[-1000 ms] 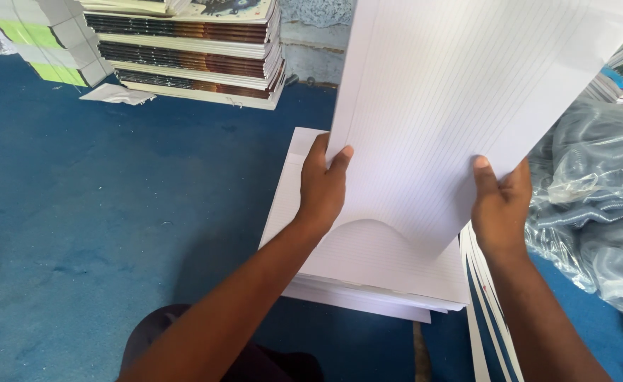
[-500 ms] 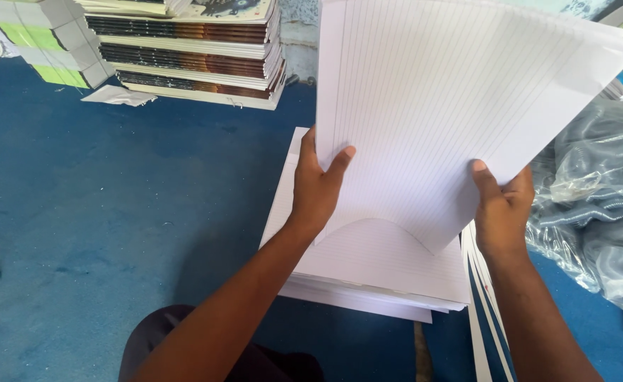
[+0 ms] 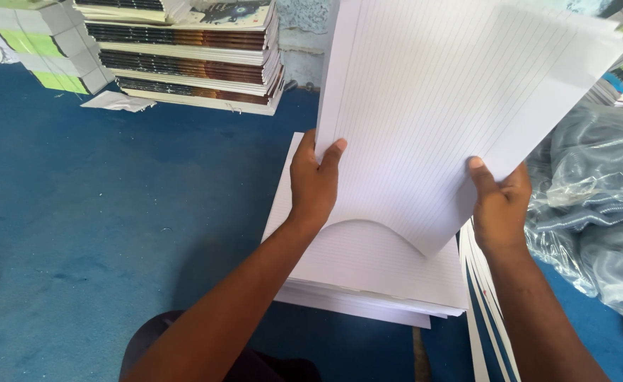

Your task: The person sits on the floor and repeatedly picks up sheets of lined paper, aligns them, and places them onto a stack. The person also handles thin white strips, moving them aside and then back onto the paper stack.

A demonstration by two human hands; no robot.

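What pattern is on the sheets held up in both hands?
White sheets with fine parallel ruled lines, seen in the head view.

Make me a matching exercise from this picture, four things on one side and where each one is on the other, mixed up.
Things:
1. lined sheets
2. paper stack
3. pile of books
4. plastic wrap

Places:
A. far right, crumpled beside the right hand
B. flat on the blue floor, under the raised sheets
C. top left, behind the floor space
D. held up between the left hand and right hand

Pairs: 1-D, 2-B, 3-C, 4-A
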